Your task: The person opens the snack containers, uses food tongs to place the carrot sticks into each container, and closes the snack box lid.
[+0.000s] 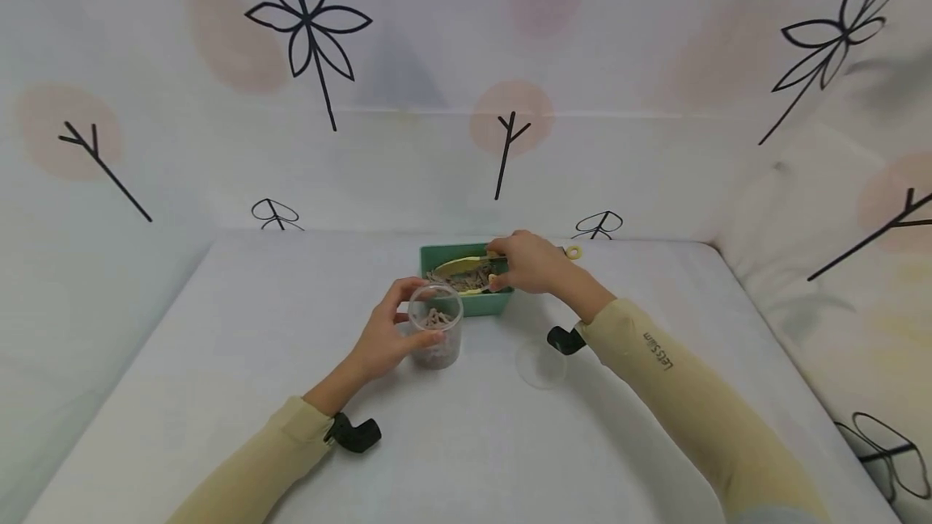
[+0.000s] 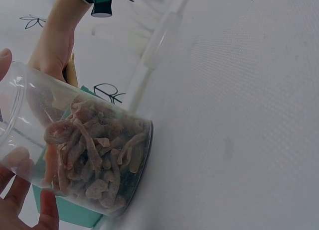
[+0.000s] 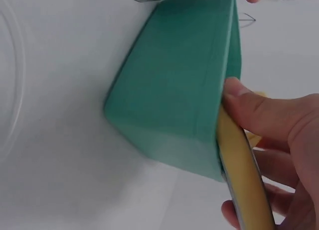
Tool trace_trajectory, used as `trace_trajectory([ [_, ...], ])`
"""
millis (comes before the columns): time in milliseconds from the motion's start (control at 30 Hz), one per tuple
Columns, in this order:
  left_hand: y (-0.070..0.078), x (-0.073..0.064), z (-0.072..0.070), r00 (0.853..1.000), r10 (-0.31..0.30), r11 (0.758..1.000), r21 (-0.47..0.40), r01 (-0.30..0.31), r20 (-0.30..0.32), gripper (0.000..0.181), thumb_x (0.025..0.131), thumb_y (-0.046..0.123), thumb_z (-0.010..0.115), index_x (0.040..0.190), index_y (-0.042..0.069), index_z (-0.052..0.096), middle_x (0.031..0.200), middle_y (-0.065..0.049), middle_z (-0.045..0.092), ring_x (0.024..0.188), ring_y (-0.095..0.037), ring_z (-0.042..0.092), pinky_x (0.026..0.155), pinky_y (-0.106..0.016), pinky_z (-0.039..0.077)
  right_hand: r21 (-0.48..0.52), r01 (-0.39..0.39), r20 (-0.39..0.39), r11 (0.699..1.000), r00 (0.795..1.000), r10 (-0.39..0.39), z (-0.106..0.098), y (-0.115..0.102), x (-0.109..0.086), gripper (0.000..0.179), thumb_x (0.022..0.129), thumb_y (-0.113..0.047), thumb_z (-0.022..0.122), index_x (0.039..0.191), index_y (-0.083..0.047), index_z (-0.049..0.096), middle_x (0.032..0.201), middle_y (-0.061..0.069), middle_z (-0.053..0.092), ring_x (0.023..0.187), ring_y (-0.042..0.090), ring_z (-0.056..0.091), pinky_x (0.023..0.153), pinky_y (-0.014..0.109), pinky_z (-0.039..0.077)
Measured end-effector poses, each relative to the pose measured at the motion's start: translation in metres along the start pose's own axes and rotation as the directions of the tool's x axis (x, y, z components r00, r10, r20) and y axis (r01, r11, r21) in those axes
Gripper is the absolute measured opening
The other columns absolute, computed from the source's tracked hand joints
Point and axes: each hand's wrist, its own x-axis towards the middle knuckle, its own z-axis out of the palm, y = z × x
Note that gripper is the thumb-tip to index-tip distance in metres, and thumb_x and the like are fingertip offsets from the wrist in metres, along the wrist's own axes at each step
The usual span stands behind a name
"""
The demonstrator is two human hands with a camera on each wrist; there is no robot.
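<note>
My left hand (image 1: 380, 340) grips a clear plastic jar (image 1: 439, 356), thumb on the near side and fingers around the far side. In the left wrist view, brown twisted dried strips (image 2: 94, 160) fill the jar's lower part. My right hand (image 1: 537, 264) holds yellow tongs (image 3: 245, 177), thumb on one arm and fingers on the other side. Their yellow tips (image 1: 457, 265) are spread inside a green rectangular bin (image 1: 486, 306), over more brown strips (image 1: 476, 277). Whether the tips touch any strips cannot be told.
A clear round lid (image 1: 541, 365) lies flat on the white tabletop (image 1: 466, 459), right of the jar and below the right wrist. The bin stands near the table's back edge, just behind the jar. A patterned white cloth (image 1: 422, 63) hangs behind and at both sides.
</note>
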Motion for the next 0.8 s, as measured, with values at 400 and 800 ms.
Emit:
trace_trajectory([
  [400, 0.003, -0.001, -0.001, 1.0, 0.002, 1.0, 0.029, -0.002, -0.006, 0.075, 0.081, 0.025, 0.084, 0.142, 0.013, 0.043, 0.136, -0.002, 0.053, 0.126, -0.025, 0.047, 0.093, -0.051, 0.044, -0.018, 0.048, -0.11, 0.999, 0.993, -0.05, 0.008, -0.002, -0.007, 0.044, 0.084, -0.038, 0.081, 0.117, -0.012, 0.07, 0.108, 0.004, 0.071, 0.099, 0.024, 0.063, 0.077, 0.041, 0.053],
  [800, 0.002, 0.001, -0.004, 0.999, 0.033, 0.998, 0.047, -0.034, 0.014, 0.075, 0.081, 0.021, 0.085, 0.142, 0.01, 0.042, 0.136, -0.003, 0.053, 0.129, -0.026, 0.047, 0.1, -0.053, 0.042, 0.021, 0.052, -0.084, 0.998, 0.995, -0.05, 0.006, -0.005, -0.019, 0.038, 0.083, -0.034, 0.083, 0.112, -0.012, 0.072, 0.104, 0.002, 0.072, 0.093, 0.021, 0.067, 0.076, 0.039, 0.054],
])
